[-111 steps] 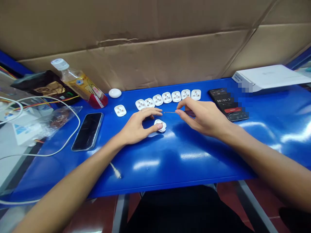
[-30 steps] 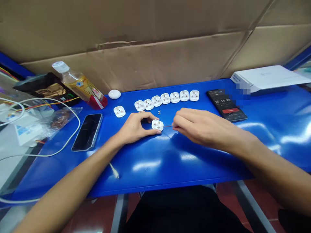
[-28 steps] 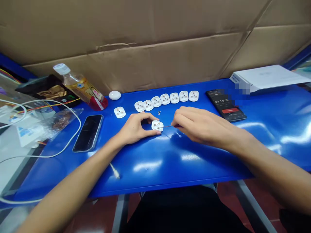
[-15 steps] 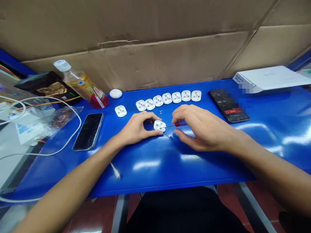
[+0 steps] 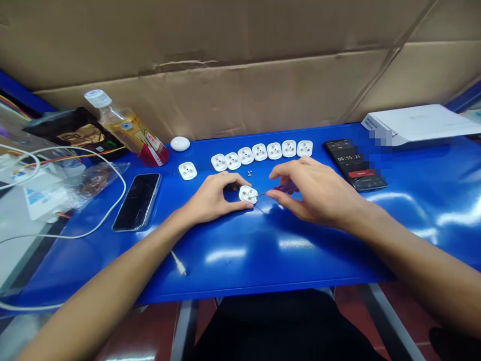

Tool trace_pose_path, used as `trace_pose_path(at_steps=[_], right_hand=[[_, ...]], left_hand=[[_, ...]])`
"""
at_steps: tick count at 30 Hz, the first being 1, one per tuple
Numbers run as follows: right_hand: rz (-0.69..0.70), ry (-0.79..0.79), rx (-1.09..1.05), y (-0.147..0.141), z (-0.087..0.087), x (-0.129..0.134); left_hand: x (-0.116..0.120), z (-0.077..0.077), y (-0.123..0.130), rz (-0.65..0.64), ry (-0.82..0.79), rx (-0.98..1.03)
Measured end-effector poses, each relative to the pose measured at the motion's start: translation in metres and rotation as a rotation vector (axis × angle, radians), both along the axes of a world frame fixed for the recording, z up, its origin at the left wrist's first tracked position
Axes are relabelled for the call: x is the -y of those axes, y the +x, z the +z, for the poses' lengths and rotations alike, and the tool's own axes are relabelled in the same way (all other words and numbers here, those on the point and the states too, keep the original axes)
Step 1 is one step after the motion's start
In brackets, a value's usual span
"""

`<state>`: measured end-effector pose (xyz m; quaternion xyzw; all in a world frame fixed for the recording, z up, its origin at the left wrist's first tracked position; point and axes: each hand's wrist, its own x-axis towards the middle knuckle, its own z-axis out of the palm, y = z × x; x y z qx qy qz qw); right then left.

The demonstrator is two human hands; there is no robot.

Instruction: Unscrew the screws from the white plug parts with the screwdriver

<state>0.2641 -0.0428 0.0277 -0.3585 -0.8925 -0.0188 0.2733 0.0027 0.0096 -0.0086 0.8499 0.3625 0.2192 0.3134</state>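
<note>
From where I stand, the biggest thing is the creased brown cardboard (image 5: 225, 45) rising like a wall behind the glossy blue tabletop (image 5: 308, 260). The person's bare forearms (image 5: 124, 273) reach in over the near edge, one from each side, and meet around the middle. The left hand (image 5: 214, 200) sits low, thumb and forefinger bent into an open C; the right hand (image 5: 319, 193) faces it, back turned up, wrist fairly straight, thumb below and forefinger arched above. Well off to the right lies a flat white box (image 5: 421, 123); on the far left is a drink bottle (image 5: 128, 130) with a white cap. A dark-screened phone (image 5: 138, 203) lies left of the left hand, and a phone showing a timer (image 5: 355, 165) lies beyond the right wrist. The right hand grasps a red-handled screwdriver (image 5: 280, 189), its thin shaft pointing left. Its tip is at a metal fitting in the white plastic housing (image 5: 246, 192), which the left hand grips by its edges, tilted slightly, mid-tabletop; whether the tip touches I can't tell. Seven similar housings (image 5: 259, 152) line up behind, with a lone housing (image 5: 187, 171) to their left. Smallest are a few loose screws (image 5: 249, 174), just beyond the gripped piece.
</note>
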Motion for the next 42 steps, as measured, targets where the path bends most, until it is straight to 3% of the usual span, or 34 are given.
trace_pose_path(at_steps=[6,12,17,19,25,31,36,42], right_hand=[[0.094,-0.026,-0.045,0.0028,-0.0004,0.0005],[-0.095,-0.076,-0.023,0.0031,-0.0009,0.0011],[0.077,-0.053,-0.043,0.0035,0.0,0.001],[0.087,-0.033,-0.043,0.002,0.0002,0.0017],[-0.164,0.008,0.013,0.0003,-0.001,0.002],[0.148,-0.015,-0.039,0.0019,0.0025,0.0014],[-0.049,-0.04,0.004,0.0024,0.001,0.0016],[0.192,-0.062,-0.105,0.0005,0.0017,0.001]], left_hand=[[-0.0006,-0.0016,-0.0007,-0.002,0.006,0.0],[-0.0004,-0.0009,-0.0007,-0.014,-0.005,-0.004],[-0.0003,-0.0013,-0.0005,-0.009,-0.001,0.005],[-0.0002,-0.0013,-0.0004,-0.009,0.003,0.007],[-0.0006,-0.0013,-0.0006,-0.013,0.005,-0.002],[-0.0005,-0.0012,-0.0002,-0.008,0.009,0.005],[-0.0009,-0.0018,-0.0005,-0.013,0.0,-0.004],[-0.0009,-0.0026,-0.0008,-0.019,0.022,0.014]])
